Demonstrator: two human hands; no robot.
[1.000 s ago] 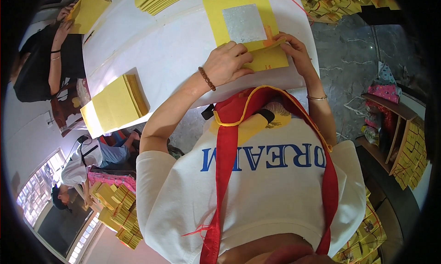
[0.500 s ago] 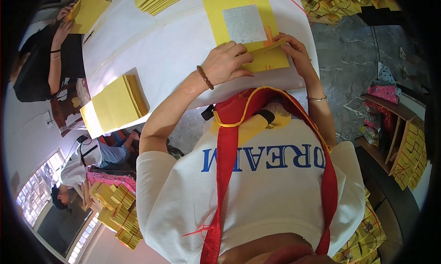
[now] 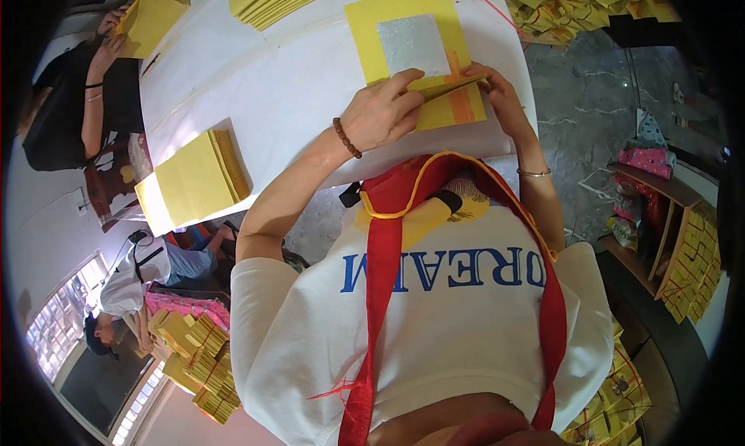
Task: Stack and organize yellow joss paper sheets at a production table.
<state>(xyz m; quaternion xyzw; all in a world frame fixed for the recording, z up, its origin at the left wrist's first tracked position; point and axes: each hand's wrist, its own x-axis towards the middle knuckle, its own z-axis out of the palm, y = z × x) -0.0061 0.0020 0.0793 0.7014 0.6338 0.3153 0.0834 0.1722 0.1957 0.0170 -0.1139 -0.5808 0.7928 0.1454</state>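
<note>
Both hands on the yellow paper sheet (image 3: 434,104), at its near edge on the white table (image 3: 256,81).

Left hand (image 3: 382,114): fingers curled, thumb and fingertips pinching the near flap of the sheet, lifting it. Beaded bracelet (image 3: 346,138) on that wrist.

Right hand (image 3: 497,97): fingertips pressed on the same flap at its right end, beside the orange strip (image 3: 459,97). Looks like a pinch, but the thumb is hidden, so cannot tell for sure. Thin bangle (image 3: 534,172) on that wrist.

Change over the last second: little. Half a second and a second ago both hands sat at this same edge. The flap now stands a bit more raised between the two grips, with a shadowed gap under it. Hands haven't shifted along the edge. My read: a fold is being formed at the near edge, mid-way, not creased flat yet.

Just past the grips: the silver foil square (image 3: 413,44) in the middle of the sheet, uncovered, lying flat.

Left of the grips, well apart: a stack of yellow sheets (image 3: 194,178) at the table's near-left edge. Farther out: a fanned yellow stack (image 3: 279,0) at the far edge.

Far left: another person's hands (image 3: 112,38) holding a yellow sheet. Separate work.

Far right, off the table: more yellow bundles on a shelf (image 3: 683,236).
</note>
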